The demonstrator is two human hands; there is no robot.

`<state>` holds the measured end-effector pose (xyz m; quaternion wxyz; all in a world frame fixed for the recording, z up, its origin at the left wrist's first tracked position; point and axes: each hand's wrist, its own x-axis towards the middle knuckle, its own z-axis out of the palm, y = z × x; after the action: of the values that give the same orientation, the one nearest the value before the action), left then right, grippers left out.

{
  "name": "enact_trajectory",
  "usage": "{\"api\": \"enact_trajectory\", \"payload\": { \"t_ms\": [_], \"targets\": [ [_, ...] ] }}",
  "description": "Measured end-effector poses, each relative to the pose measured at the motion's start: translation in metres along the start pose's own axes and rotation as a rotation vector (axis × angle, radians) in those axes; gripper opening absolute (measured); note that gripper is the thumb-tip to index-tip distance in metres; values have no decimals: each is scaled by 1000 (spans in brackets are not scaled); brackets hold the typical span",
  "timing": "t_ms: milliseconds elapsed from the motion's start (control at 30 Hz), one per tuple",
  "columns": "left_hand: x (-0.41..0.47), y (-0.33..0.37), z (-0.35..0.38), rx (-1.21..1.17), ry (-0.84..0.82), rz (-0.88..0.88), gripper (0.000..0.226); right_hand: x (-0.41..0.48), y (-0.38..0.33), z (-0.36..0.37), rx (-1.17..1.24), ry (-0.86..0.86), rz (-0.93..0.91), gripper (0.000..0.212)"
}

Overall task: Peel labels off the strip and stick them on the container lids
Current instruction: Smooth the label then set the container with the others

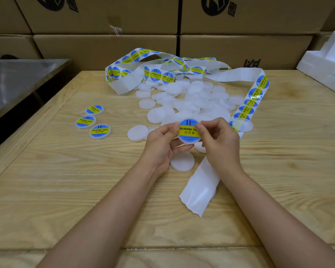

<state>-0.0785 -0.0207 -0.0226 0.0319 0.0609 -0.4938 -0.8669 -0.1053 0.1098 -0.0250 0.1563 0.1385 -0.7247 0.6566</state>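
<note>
Both hands up over the wooden table (85, 190), meeting at one lid.

- Left hand (161, 144): thumb on the left rim of the held lid (189, 139), fingers curled underneath. It grips the lid.
- Right hand (219, 144): thumb and fingers curled in, pinching the lid's right edge. They cover the end of the printed word there.
- Label (188, 130): blue and yellow, lying on the face of the held lid, facing the camera. Cannot tell whether its right edge is pressed flat.

Surroundings:
- Pile of plain lids (191, 99), white, heaped just behind the hands. A few strays lie near the left hand, and a single plain lid (182, 161) lies below, between the wrists.
- Label strip (256, 91) loops in tangles behind the pile, then runs down the right side, past the right hand. Its bare backing tail (199, 190) passes under the right wrist and lies flat on the table.
- One translucent lid (243, 125) rests on the strip just right of the right hand.
- Three labelled lids (100, 130) grouped well to the left, apart from the pile, labels up.
- Cardboard boxes (104, 45) stacked along the far edge.
- White foam blocks (327, 64) at far right.
- Metal surface (17, 80) at far left, beside the table
</note>
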Motion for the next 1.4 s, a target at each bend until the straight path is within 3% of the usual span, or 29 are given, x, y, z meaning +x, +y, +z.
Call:
{"api": "enact_trajectory", "payload": {
  "t_ms": [233,433,633,733,833,933,1067,1200,1400],
  "targets": [
    [-2,0,0,60,-17,20,20,-3,5,-1,-56,24,-37,17],
    [-1,2,-4,21,22,17,18,-8,5,0,-107,-115,-112,33],
    [2,17,-6,4,121,75,12,0,7,-7,-147,-98,-97,40],
    [10,39,-24,56,356,236,12,12,12,-21,-286,10,-133,19],
    [18,60,-64,407,676,472,17,25,22,-40,-556,58,-108,22],
    [17,75,-107,658,920,573,25,32,29,-53,-744,-27,-36,28],
    [13,79,-146,916,1139,467,31,36,32,-63,-794,-154,96,42],
    [13,77,-163,1114,1228,242,28,38,34,-71,-763,-239,230,46],
    [15,76,-169,1270,1243,77,31,40,41,-69,-754,-193,145,36]
  ]
}}
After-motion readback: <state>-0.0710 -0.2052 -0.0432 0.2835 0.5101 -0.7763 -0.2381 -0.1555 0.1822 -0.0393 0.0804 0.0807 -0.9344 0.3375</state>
